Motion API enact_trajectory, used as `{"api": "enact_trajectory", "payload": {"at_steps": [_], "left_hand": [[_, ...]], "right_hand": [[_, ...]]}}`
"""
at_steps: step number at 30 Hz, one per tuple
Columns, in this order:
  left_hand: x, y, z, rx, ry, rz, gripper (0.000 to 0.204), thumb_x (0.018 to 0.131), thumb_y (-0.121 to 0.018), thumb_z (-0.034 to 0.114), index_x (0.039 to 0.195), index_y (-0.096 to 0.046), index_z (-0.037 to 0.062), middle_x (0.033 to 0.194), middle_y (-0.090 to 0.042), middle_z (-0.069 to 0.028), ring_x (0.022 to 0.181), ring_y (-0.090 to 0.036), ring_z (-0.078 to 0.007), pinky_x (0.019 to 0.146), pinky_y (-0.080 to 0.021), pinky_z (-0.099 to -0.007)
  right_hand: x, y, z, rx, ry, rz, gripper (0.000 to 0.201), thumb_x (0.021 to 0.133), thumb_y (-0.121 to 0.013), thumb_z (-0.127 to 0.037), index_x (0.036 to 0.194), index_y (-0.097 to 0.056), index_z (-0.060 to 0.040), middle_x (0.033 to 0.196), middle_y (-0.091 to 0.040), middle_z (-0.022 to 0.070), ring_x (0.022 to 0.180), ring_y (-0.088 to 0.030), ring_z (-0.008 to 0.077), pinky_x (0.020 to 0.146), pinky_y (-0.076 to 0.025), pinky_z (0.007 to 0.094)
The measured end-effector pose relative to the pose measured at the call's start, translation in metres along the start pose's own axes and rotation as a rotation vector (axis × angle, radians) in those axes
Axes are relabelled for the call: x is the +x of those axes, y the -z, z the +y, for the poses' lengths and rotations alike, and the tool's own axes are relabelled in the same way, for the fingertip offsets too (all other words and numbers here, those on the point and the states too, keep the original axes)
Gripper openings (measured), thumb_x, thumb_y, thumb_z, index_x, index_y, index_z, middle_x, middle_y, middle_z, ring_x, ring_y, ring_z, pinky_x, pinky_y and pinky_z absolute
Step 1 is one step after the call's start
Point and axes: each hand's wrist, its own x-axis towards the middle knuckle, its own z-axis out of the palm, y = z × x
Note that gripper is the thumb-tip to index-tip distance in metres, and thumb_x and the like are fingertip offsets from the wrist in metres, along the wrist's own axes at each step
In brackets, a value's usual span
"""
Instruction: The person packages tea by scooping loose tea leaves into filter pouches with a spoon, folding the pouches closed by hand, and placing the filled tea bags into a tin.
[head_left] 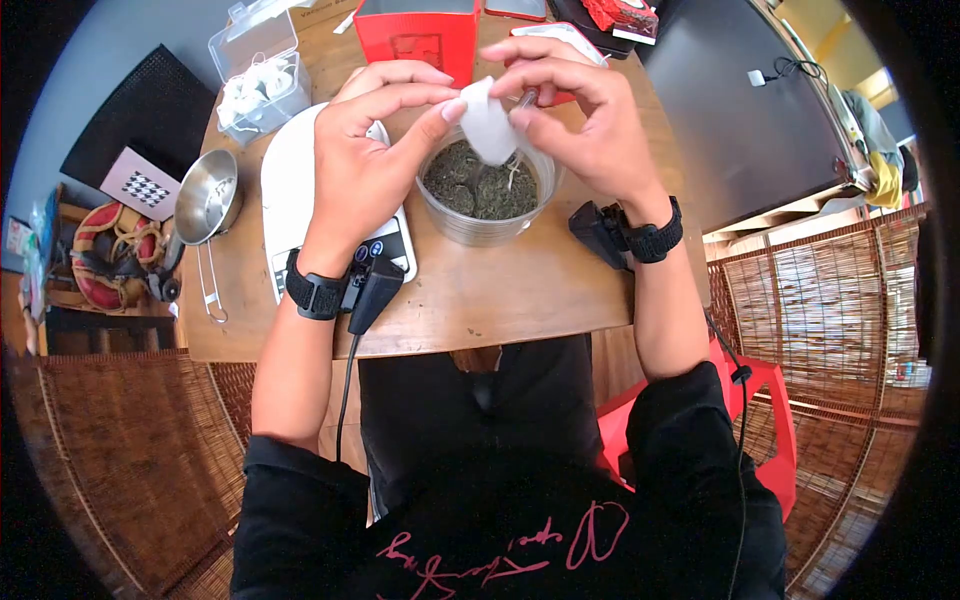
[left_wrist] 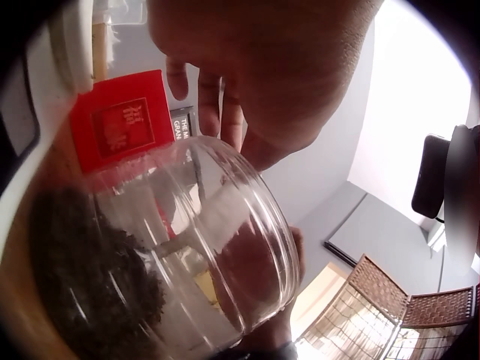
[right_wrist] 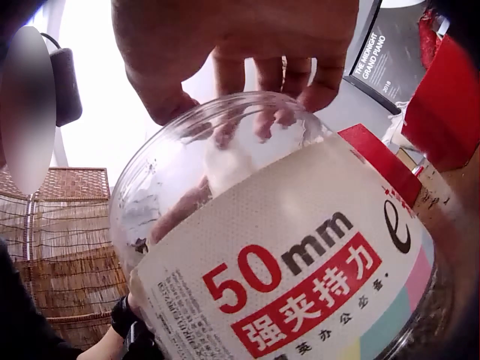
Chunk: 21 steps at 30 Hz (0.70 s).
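Observation:
A small white pouch (head_left: 488, 125) hangs over a clear round tub (head_left: 480, 232) of dark dried leaves (head_left: 480, 185). My left hand (head_left: 372, 150) pinches the pouch's left edge between thumb and fingers. On its other side my right hand (head_left: 590, 120) pinches the upper edge, with a shiny metal piece (head_left: 527, 98) by its fingers. In the left wrist view the tub wall (left_wrist: 225, 225) stands below my left hand (left_wrist: 262, 75). The right wrist view has the tub's printed label (right_wrist: 292, 262) below my right hand (right_wrist: 240, 37); the pouch shows blurred through the plastic.
Left of the tub lies a white scale (head_left: 290, 180), with a metal pan (head_left: 210, 195) beyond it. A clear box of white pouches (head_left: 262, 90) stands at the back left. A red box (head_left: 418, 40) stands behind the tub, and a red-and-white tin (head_left: 560, 40) lies back right.

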Motion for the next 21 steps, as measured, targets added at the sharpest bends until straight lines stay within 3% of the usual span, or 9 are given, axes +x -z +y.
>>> {"api": "enact_trajectory", "payload": {"at_steps": [6, 8, 11, 21], "left_hand": [[0.002, 0.002, -0.001, 0.003, -0.007, 0.011, 0.014, 0.084, -0.079, 0.008, 0.097, -0.079, 0.0033, 0.104, -0.074, -0.0098, 0.102, -0.067, -0.0222, 0.093, -0.050, -0.0341], [0.000, 0.001, 0.000, 0.001, 0.008, 0.006, 0.013, 0.084, -0.079, 0.008, 0.097, -0.079, 0.0032, 0.103, -0.074, -0.0099, 0.101, -0.067, -0.0222, 0.093, -0.050, -0.0343], [0.002, 0.000, 0.001, -0.017, 0.010, 0.000, 0.013, 0.085, -0.079, 0.008, 0.097, -0.079, 0.0031, 0.103, -0.074, -0.0101, 0.102, -0.067, -0.0221, 0.093, -0.050, -0.0344], [0.001, 0.001, -0.001, -0.031, -0.009, -0.013, 0.014, 0.086, -0.078, 0.010, 0.098, -0.078, 0.0022, 0.104, -0.074, -0.0104, 0.101, -0.067, -0.0219, 0.093, -0.050, -0.0340]], "right_hand": [[0.002, 0.009, 0.006, 0.000, -0.022, 0.031, 0.014, 0.078, -0.079, -0.013, 0.081, -0.067, -0.0075, 0.116, -0.072, 0.0050, 0.098, -0.060, 0.0124, 0.079, -0.043, 0.0266], [0.004, 0.009, 0.011, -0.128, 0.152, 0.031, 0.013, 0.079, -0.080, -0.013, 0.085, -0.070, -0.0070, 0.117, -0.071, 0.0061, 0.105, -0.062, 0.0166, 0.091, -0.045, 0.0301], [0.003, 0.000, 0.000, -0.096, 0.070, -0.002, 0.015, 0.079, -0.081, -0.013, 0.089, -0.073, -0.0060, 0.118, -0.070, 0.0077, 0.112, -0.063, 0.0208, 0.102, -0.044, 0.0341], [0.001, 0.003, 0.005, -0.123, 0.042, -0.054, 0.019, 0.080, -0.085, -0.011, 0.096, -0.077, -0.0038, 0.111, -0.073, 0.0082, 0.108, -0.065, 0.0194, 0.098, -0.047, 0.0351]]}}
